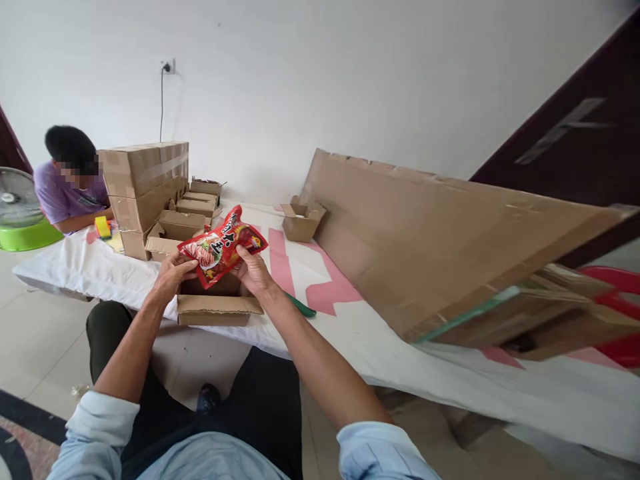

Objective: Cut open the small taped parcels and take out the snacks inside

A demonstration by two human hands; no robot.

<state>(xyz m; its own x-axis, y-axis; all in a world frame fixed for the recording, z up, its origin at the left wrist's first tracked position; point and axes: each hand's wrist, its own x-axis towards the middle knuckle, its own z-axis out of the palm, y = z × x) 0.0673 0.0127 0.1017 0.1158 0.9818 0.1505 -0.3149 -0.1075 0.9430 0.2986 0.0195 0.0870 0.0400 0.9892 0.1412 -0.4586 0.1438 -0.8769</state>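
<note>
Both my hands hold a red printed food packet (223,245) with noodles pictured on its front. My left hand (173,273) grips its lower left edge, thumb on top. At the packet's right side my right hand (254,272) pinches it, with the fingers partly hidden beneath. Under the packet stands an open cardboard box (220,307), its front flap folded outward; its inside is mostly dark and covered from view. A green-handled object (300,305) lies just right of that box, partly behind my right forearm.
Stacked taped cartons (145,193) and several open boxes stand at the left. A small open carton (303,223) sits near the wall. One large cardboard box (430,233) leans across the right. Another person (75,180) is at the table's left end, near a yellow tape roll (103,227).
</note>
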